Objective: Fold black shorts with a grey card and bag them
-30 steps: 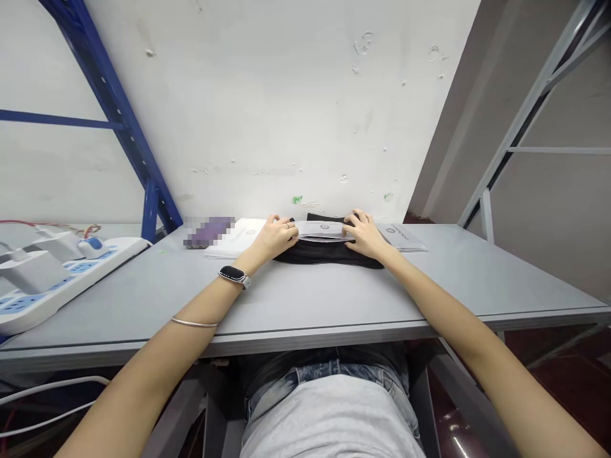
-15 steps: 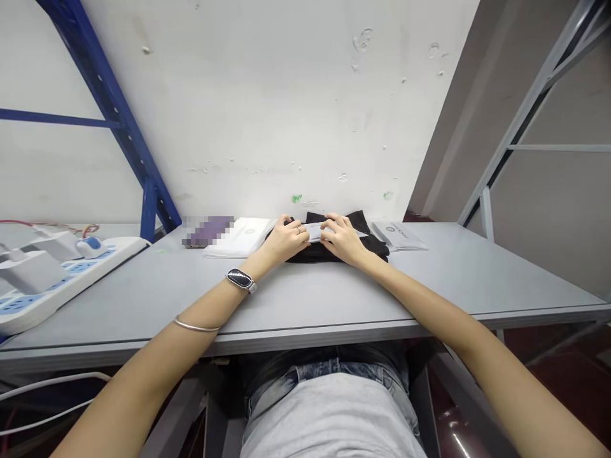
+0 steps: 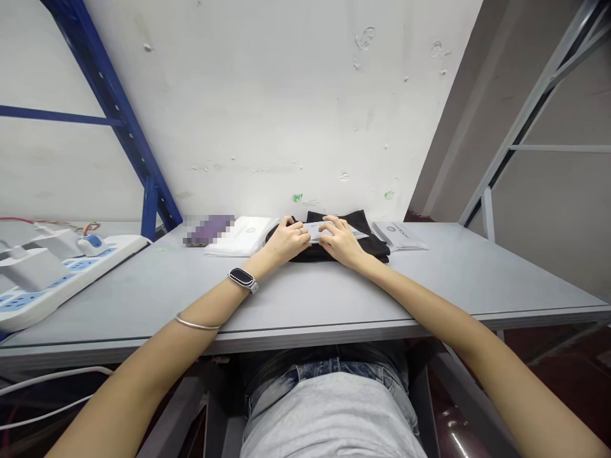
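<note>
A piece of folded black cloth [image 3: 375, 249] lies at the back of the desk. On top of it is a thin, flat white packet [image 3: 316, 231], partly covered by my fingers. My left hand [image 3: 286, 243], with a ring on one finger, closes its bent fingers over the packet's left end. From the other side my right hand [image 3: 344, 244] grips the packet's near edge, its fingers curled on the upper face. Both fingertips areas are partly hidden, and the hands are a short gap apart.
White printed plastic bags [image 3: 243, 235] lie left of the cloth, another printed bag [image 3: 400, 235] to its right. A purple, pixelated object [image 3: 214, 230] rests farther left. A power strip [image 3: 71, 280] with plugged-in chargers stands at the desk's left. A white wall [image 3: 267, 114] rises behind.
My right fingers have shifted slightly on the packet, and a little more of its white surface shows between the hands. The cloth and bags have stayed put.
</note>
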Motion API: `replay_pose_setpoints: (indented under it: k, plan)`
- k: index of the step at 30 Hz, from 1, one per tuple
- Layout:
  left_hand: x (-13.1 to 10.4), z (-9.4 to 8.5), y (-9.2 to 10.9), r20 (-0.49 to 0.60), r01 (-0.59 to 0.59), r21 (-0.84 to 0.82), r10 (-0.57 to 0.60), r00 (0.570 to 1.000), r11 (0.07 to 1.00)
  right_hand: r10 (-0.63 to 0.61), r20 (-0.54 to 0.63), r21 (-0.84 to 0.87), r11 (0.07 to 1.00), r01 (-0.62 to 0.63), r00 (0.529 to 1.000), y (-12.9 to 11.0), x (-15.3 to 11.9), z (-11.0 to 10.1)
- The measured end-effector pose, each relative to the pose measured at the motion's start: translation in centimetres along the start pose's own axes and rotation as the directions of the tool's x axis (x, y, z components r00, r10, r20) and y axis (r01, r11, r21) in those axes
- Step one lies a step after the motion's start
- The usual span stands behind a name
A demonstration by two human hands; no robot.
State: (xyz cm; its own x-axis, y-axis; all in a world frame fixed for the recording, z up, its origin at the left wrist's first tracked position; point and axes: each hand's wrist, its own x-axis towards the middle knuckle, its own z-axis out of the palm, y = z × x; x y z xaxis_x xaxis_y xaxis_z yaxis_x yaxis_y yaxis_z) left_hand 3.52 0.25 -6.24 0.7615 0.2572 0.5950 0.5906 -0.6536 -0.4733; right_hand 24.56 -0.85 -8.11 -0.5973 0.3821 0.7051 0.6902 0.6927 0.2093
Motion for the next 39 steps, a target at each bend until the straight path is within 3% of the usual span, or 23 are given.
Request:
replay_pose_setpoints:
  k: [27,34,39]
  plan:
    - [0.2,0.3,0.9,0.023,0.034,-0.032,-0.033,0.999,0.999,0.025,0.006,-0.039,0.999,-0.025,1.0,-0.3,-0.3,0.7]
    - [-0.3,0.0,-1.0,-0.005,0.1,-0.003,-0.1,0.995,0.995,0.036,0.041,-0.13,0.991,-0.03,0.999,0.9,-0.7,-0.6]
    - [-1.1,-0.2,-2.7,0.047,0.169,-0.016,-0.168,0.985,0.985,0.048,0.053,-0.152,0.988,-0.039,0.997,1.8,-1.0,-0.5]
